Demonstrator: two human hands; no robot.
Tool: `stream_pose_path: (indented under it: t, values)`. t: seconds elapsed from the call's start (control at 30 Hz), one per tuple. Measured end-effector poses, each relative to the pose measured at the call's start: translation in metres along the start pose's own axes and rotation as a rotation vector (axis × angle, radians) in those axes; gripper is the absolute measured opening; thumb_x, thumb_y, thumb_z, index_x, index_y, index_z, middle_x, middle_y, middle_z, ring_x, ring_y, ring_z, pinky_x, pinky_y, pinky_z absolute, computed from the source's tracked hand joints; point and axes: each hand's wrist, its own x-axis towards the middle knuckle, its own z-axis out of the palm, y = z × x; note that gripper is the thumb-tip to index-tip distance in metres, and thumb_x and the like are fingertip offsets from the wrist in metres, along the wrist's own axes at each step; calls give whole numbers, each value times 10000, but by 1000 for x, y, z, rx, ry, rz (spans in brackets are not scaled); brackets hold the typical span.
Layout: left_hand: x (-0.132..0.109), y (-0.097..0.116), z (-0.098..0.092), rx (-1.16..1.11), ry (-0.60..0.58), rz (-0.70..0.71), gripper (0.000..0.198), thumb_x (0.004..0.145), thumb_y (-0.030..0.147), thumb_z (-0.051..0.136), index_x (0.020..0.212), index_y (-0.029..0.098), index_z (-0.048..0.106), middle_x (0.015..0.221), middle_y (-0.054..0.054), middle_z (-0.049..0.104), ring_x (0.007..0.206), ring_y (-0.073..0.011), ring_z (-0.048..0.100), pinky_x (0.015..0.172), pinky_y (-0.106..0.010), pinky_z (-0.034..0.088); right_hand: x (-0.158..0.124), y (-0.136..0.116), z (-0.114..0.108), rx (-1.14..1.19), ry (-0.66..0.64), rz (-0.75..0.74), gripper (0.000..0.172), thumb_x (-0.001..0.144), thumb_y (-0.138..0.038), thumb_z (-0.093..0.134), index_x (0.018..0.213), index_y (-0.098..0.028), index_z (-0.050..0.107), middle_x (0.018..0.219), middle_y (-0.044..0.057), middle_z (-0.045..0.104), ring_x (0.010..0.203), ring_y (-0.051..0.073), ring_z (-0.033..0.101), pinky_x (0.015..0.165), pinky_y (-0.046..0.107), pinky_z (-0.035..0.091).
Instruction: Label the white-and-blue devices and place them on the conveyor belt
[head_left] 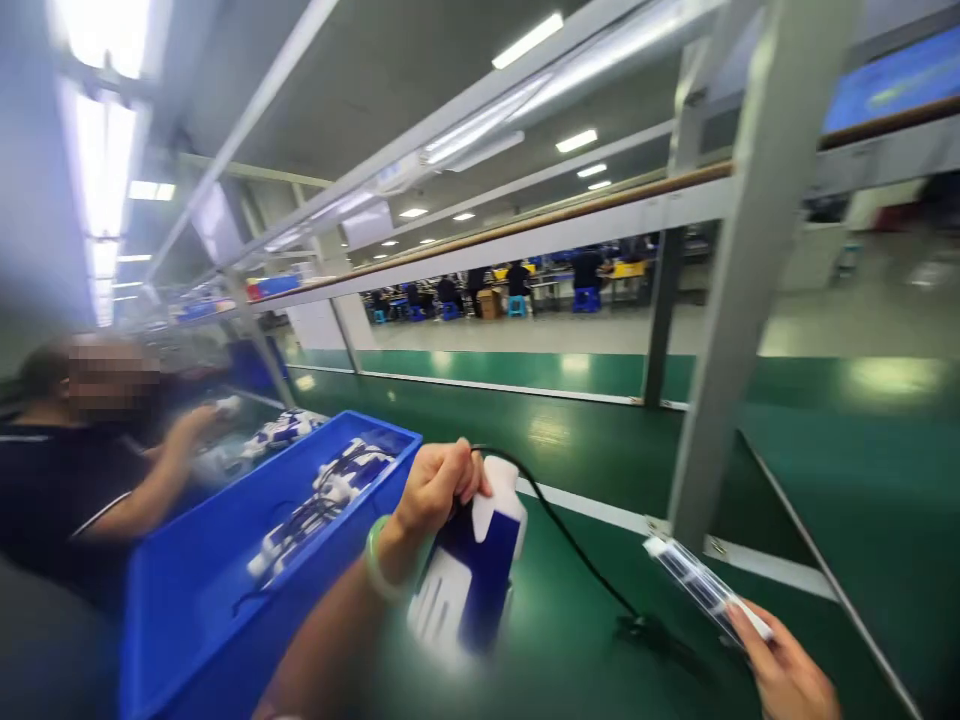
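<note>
Green bench: from where I stand, its glossy top runs from ten round to three o'clock, taking twelve as straight ahead of the person.
Metal post: a grey upright stands on it at one o'clock.
Blue bin: the deep tub sits at ten o'clock, with a heap of blue-and-white pieces and dark cords inside.
Co-worker: a person in a dark shirt is beyond the bin, towards ten, an arm reaching out.
Blue-and-white unit: tilted in front of the person at twelve, its lower end blurred.
Left hand: fingers curled in tight, pinching at the unit's upper part and the cord.
Right hand: at two o'clock, thumb and fingers closed on one end of a slim clear-and-white strip.
Black cord: arcs from the left hand towards two o'clock; I can't tell whether it joins the unit.
Possible trouble: the loose cord could snag and tug the unit from that fingertip grip; the strip, held only by its end, could tip or knock the post.
Writing: none I can read; the unit's pale markings are smeared.
</note>
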Motion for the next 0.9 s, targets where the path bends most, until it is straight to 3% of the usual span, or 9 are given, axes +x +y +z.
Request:
stream_pose_path:
  t: [0.07,0.2,0.3,0.37,0.47,0.63,0.77,0.9]
  values:
    - [-21,-39,5,-22,-20,-104,577,950,468,406,477,148,323,412,-6,352,502,-115,512,546,-235,412,1,3,-1,10,-39,-5,884,608,-796,553,1129,-83,544,1033,159,619,960,318,587,823,388,479]
    - [-52,-105,6,60,3,-271,593,937,517,398,467,159,347,419,-15,366,501,-124,503,576,-257,437,-3,8,5,-48,-248,-121,638,741,-702,527,1025,-132,569,994,107,625,915,256,594,793,312,483]
    - [-67,-140,2,136,9,-351,614,912,575,400,457,165,379,436,-20,372,501,-130,480,609,-288,460,-11,10,6,-180,-347,-195,474,820,-611,516,963,-166,596,896,61,617,792,228,575,703,319,458]
    - [-72,-156,-1,162,41,-397,631,894,616,395,450,168,384,438,-21,362,509,-139,486,614,-298,455,-15,10,6,-267,-365,-245,392,855,-545,501,974,-187,606,932,46,609,822,226,558,740,336,437]
    - [-74,-172,-6,173,105,-438,630,884,636,391,459,172,368,453,-14,349,520,-137,482,617,-289,440,-16,8,7,-373,-331,-329,332,860,-490,475,922,-195,614,994,49,594,938,251,511,848,388,390]
    - [-76,-188,-11,162,170,-494,583,905,590,393,519,155,372,512,-18,407,531,-111,423,580,-256,363,-10,0,10,-531,-260,-411,319,872,-458,450,1003,-235,637,1016,22,598,960,258,478,840,422,362]
    - [-81,-188,-23,153,150,-523,536,911,548,425,577,131,454,593,-32,479,610,-118,451,641,-251,356,-13,-8,14,-653,-206,-474,303,885,-422,440,1025,-271,663,1080,15,574,1025,271,449,827,427,344]
    - [-86,-179,-36,212,82,-522,448,900,517,469,707,120,547,794,-58,553,786,-146,513,747,-251,368,-17,-15,24,-747,-168,-553,330,917,-392,407,1028,-222,668,1049,57,545,947,262,457,760,400,348]
